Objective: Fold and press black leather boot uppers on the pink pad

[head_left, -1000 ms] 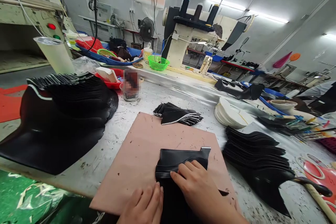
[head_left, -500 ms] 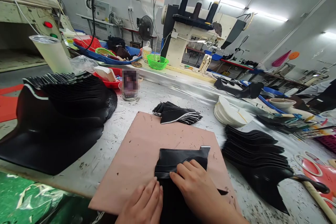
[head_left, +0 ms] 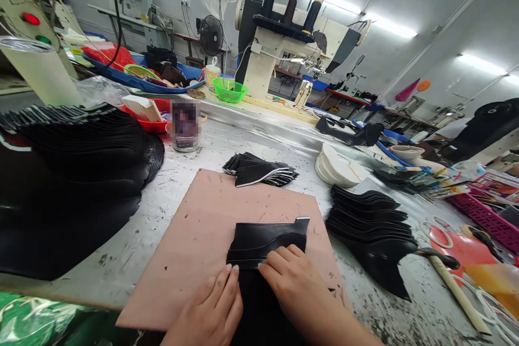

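Note:
A black leather piece (head_left: 265, 238) lies on a pink cutting board (head_left: 203, 227) at the near edge of the table. My left hand (head_left: 211, 308) rests flat on the piece's lower left, fingers stretched out together. My right hand (head_left: 295, 286) presses on it from the right, fingertips along a folded seam across the leather. Neither hand grips anything. Beyond the board lies a small fan of black cut pieces (head_left: 259, 170).
A tall stack of black leather pieces (head_left: 73, 173) fills the left. Another black stack (head_left: 373, 227) sits to the right, with white pieces (head_left: 336, 165) behind it. A jar (head_left: 185, 125), red tray (head_left: 152, 119), green bowl (head_left: 229, 89) and sewing machine (head_left: 284, 38) stand further back. A wooden handle (head_left: 454, 292) lies right.
My left hand has slid forward onto the leather beside the right hand's fingertips. The camera view has shifted to the right.

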Demonstrator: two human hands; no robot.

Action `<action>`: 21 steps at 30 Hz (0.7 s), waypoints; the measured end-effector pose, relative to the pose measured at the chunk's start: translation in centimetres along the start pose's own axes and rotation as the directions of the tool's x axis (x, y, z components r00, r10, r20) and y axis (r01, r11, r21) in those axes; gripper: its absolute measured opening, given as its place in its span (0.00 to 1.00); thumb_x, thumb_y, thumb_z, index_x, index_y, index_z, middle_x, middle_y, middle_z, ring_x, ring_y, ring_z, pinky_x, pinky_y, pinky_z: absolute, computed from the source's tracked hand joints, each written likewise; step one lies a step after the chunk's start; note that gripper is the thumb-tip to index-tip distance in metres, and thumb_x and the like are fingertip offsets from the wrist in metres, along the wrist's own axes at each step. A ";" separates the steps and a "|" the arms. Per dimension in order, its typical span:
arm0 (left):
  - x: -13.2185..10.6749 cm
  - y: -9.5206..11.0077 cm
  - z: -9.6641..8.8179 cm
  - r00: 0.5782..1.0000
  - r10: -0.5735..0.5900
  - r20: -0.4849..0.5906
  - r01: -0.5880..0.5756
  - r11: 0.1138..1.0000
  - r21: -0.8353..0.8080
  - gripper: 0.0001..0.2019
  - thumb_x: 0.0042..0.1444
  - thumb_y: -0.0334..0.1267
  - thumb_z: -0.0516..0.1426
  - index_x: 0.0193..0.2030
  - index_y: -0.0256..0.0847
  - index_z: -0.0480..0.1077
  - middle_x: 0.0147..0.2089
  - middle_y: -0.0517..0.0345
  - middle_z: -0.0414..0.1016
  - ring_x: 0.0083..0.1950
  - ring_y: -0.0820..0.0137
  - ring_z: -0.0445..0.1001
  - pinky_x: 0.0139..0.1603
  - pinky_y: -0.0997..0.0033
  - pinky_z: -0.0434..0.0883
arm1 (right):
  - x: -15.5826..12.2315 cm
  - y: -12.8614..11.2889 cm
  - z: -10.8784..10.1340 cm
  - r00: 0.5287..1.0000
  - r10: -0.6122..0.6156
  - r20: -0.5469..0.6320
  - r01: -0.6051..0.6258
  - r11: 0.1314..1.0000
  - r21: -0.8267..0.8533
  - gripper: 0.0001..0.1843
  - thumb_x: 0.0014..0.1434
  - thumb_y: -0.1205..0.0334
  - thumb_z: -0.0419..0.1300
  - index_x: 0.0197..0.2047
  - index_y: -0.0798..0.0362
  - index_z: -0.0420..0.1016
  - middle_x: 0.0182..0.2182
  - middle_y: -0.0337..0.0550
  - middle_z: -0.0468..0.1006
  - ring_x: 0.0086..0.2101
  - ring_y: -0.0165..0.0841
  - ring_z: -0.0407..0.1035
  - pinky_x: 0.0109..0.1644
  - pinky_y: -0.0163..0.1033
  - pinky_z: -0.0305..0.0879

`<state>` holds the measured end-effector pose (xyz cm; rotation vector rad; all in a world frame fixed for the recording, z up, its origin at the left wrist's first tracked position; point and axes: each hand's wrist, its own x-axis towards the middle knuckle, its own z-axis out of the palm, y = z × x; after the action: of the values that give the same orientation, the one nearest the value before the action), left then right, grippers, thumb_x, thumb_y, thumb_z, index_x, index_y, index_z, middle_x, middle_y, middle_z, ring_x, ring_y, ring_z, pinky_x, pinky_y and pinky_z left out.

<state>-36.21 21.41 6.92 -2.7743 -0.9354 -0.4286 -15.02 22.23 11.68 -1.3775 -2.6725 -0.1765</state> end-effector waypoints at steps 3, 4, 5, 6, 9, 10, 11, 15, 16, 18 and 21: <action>0.8 0.3 -0.2 0.996 -0.001 0.093 0.005 0.999 -0.044 0.30 0.59 0.58 0.46 0.52 0.35 0.71 0.54 0.45 0.74 0.53 0.61 0.71 0.52 0.67 0.63 | 0.1 -0.5 0.2 1.000 -0.011 0.026 0.012 1.000 -0.019 0.08 0.54 0.71 0.63 0.29 0.52 0.68 0.25 0.35 0.71 0.27 0.32 0.62 0.34 0.40 0.52; 1.2 0.5 -0.3 0.992 0.004 0.125 0.003 0.999 -0.054 0.31 0.59 0.58 0.45 0.54 0.34 0.70 0.54 0.43 0.74 0.53 0.60 0.71 0.52 0.66 0.63 | 0.2 -0.7 0.2 0.999 -0.017 0.031 0.018 0.999 -0.028 0.08 0.54 0.71 0.63 0.28 0.52 0.68 0.25 0.35 0.71 0.27 0.32 0.62 0.34 0.40 0.53; 1.6 0.6 -0.3 0.988 0.002 0.151 0.007 0.998 -0.061 0.32 0.60 0.59 0.44 0.56 0.32 0.68 0.53 0.42 0.74 0.53 0.59 0.71 0.52 0.65 0.64 | 0.2 -0.8 0.3 0.999 -0.018 0.037 0.020 0.999 -0.038 0.08 0.54 0.71 0.63 0.28 0.52 0.69 0.25 0.36 0.71 0.27 0.32 0.63 0.33 0.41 0.53; 1.9 0.8 -0.3 0.985 -0.005 0.170 0.016 0.998 -0.064 0.35 0.59 0.60 0.43 0.57 0.31 0.67 0.53 0.40 0.74 0.52 0.59 0.72 0.52 0.64 0.64 | 0.3 -0.9 0.2 0.999 -0.016 0.046 0.018 0.999 -0.044 0.07 0.55 0.71 0.62 0.28 0.52 0.69 0.25 0.36 0.71 0.27 0.33 0.63 0.33 0.41 0.54; 2.6 1.2 0.2 0.984 -0.040 0.172 0.048 0.998 -0.041 0.41 0.54 0.67 0.44 0.57 0.31 0.66 0.52 0.40 0.74 0.50 0.58 0.71 0.51 0.62 0.64 | -0.1 -0.4 -0.4 0.997 0.043 0.068 -0.048 0.996 0.069 0.06 0.57 0.70 0.59 0.31 0.51 0.73 0.27 0.37 0.75 0.28 0.33 0.67 0.35 0.40 0.58; 2.7 1.2 0.3 0.986 -0.047 0.160 0.052 0.998 -0.026 0.41 0.52 0.68 0.45 0.57 0.32 0.67 0.53 0.41 0.73 0.50 0.59 0.71 0.51 0.62 0.64 | -0.5 0.2 -0.8 0.993 0.100 0.068 -0.109 0.982 0.155 0.06 0.59 0.69 0.57 0.33 0.50 0.74 0.29 0.37 0.76 0.30 0.33 0.69 0.35 0.39 0.59; 2.8 1.2 0.4 0.988 -0.050 0.143 0.052 0.999 -0.012 0.41 0.51 0.69 0.46 0.57 0.33 0.67 0.54 0.43 0.73 0.49 0.59 0.71 0.51 0.61 0.64 | -1.1 0.9 -1.3 0.980 0.190 0.066 -0.200 0.952 0.232 0.07 0.61 0.67 0.55 0.34 0.49 0.74 0.31 0.37 0.77 0.31 0.32 0.70 0.35 0.38 0.60; 2.9 1.0 0.2 0.998 -0.055 0.036 0.054 0.998 0.010 0.37 0.50 0.67 0.51 0.53 0.36 0.71 0.52 0.51 0.76 0.43 0.61 0.71 0.46 0.61 0.63 | -4.4 3.6 -2.4 0.740 0.633 0.229 -0.672 0.681 0.291 0.19 0.65 0.52 0.44 0.27 0.49 0.67 0.21 0.39 0.73 0.24 0.35 0.69 0.27 0.37 0.58; 3.0 1.0 0.1 0.998 -0.059 0.012 0.059 0.998 0.011 0.35 0.50 0.66 0.52 0.52 0.37 0.72 0.51 0.53 0.77 0.42 0.61 0.71 0.45 0.62 0.63 | -5.2 3.9 -2.2 0.666 0.667 0.333 -0.745 0.581 0.327 0.19 0.65 0.50 0.44 0.27 0.49 0.64 0.18 0.37 0.70 0.21 0.34 0.67 0.26 0.37 0.57; 3.2 1.0 0.0 0.998 -0.057 -0.008 0.057 0.998 0.018 0.30 0.52 0.62 0.55 0.51 0.40 0.73 0.49 0.55 0.77 0.41 0.62 0.70 0.44 0.62 0.62 | -6.4 3.8 -1.2 0.589 0.614 0.526 -0.796 0.329 0.508 0.12 0.62 0.50 0.48 0.35 0.48 0.63 0.17 0.32 0.68 0.18 0.32 0.66 0.23 0.35 0.58; 3.5 1.0 0.1 0.998 -0.059 0.019 0.058 0.998 0.030 0.26 0.55 0.58 0.54 0.52 0.43 0.72 0.50 0.55 0.77 0.43 0.61 0.70 0.45 0.61 0.61 | -6.8 2.9 0.6 0.643 0.592 0.485 -0.619 0.029 0.785 0.20 0.55 0.57 0.57 0.50 0.47 0.59 0.28 0.35 0.73 0.26 0.34 0.72 0.25 0.35 0.65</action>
<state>-32.92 22.59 7.93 -2.7350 -1.0216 -0.3936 -8.72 18.55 10.04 -1.7566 -1.2541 1.2700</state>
